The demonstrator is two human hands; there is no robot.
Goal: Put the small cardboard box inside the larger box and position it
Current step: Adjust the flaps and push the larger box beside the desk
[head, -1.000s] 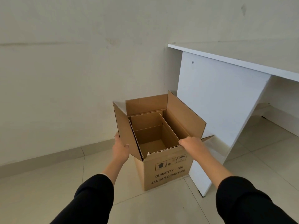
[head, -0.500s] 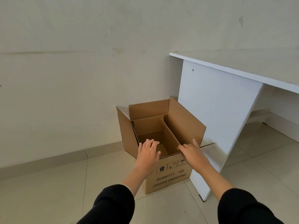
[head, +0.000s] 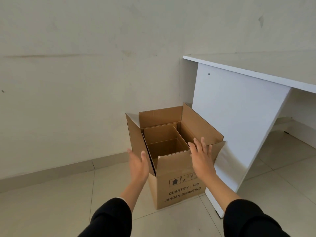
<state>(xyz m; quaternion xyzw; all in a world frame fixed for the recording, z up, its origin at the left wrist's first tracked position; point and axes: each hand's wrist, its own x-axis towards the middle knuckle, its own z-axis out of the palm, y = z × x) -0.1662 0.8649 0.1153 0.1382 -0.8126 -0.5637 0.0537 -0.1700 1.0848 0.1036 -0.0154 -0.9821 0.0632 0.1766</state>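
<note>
A large brown cardboard box printed "QUANTITY : 100" stands on the tiled floor with its flaps up. Inside it, against the left and back walls, sits the small open cardboard box; an empty gap runs along its right side. My left hand hovers open, palm inward, just outside the large box's left flap. My right hand is open with fingers spread, over the near right corner of the large box, close to the front flap. Neither hand holds anything.
A white desk stands right beside the large box, its side panel almost touching the right flap. A pale wall with a low skirting runs behind. Tiled floor lies open to the left and in front.
Both hands have let go of the box and drawn back. The left hand moved from above the small box out to the left side, and both hands now have spread fingers.
</note>
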